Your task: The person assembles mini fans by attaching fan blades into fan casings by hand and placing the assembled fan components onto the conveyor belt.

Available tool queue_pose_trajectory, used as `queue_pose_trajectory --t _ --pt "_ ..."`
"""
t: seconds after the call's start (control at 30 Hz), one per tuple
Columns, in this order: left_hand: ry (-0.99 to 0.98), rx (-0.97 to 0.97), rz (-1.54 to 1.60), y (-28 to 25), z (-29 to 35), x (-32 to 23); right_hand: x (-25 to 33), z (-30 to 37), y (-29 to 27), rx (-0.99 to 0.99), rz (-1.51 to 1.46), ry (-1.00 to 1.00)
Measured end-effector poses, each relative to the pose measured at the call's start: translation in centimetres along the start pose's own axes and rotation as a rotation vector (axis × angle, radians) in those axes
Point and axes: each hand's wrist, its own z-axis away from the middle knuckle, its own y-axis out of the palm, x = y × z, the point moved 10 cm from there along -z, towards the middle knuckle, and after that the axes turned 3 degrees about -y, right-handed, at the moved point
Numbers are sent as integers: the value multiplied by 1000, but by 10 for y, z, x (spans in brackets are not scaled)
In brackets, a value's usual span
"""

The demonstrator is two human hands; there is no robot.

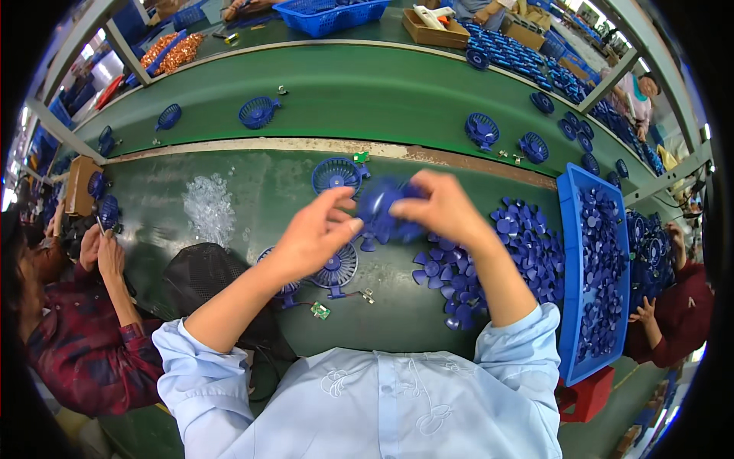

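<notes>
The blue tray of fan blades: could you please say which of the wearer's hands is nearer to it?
Right: the right hand is to the left of the blue tray; the left hand is farther left.

Blue part (376,205): looking blurry in the right hand (442,206)
Fan frame (289,290): hiding partly under the left arm (248,294)
Blue basket (336,23): running off the top
Clear bits (209,210): looking too small to tell

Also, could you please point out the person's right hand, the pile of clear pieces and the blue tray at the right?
Right hand (449,205): head view, back of the hand.
Pile of clear pieces (209,208): head view, its middle.
Blue tray (571,283): head view, its left wall.
</notes>
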Motion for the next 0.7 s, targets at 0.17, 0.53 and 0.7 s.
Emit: queue_pose_trajectory --t 0.17,0.53,0.7 --pt "-18 -19 75 -36 3 -15 -1 11 -82 -511 782 -117" --pt "-90 -244 -861 -66 -117 61 19 36 110 -48 644 -410" --pt "-105 -248 -880 -79 -125 91 16 39 95 -90 750 -366"
